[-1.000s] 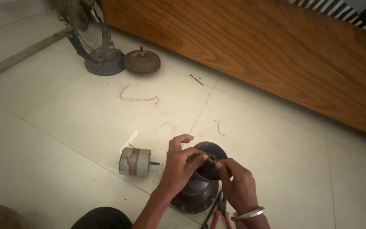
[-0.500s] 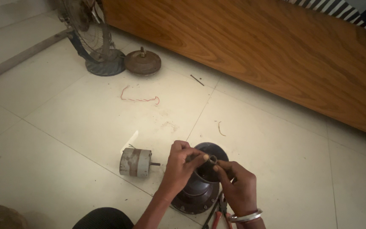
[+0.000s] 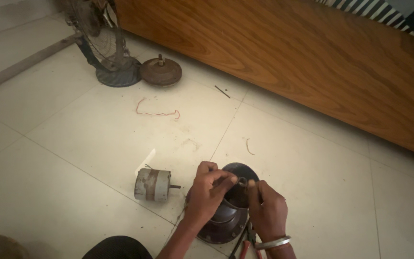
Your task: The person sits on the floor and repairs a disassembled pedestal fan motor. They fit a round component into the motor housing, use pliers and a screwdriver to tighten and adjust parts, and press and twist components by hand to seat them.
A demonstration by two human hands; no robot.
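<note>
Your left hand [image 3: 208, 189] and right hand [image 3: 267, 208] pinch a small metal piece [image 3: 242, 182] above the dark round metal housing [image 3: 228, 218]. A grey cylindrical motor [image 3: 152, 184] lies just left; red-handled pliers [image 3: 245, 244] rest beside your right wrist.

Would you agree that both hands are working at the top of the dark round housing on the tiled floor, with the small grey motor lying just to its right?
Not quite: the small grey motor lies to the left of the dark round housing, not its right, as the head view shows. The rest holds: the left hand and right hand both work at the housing's top on the tiled floor.
</note>
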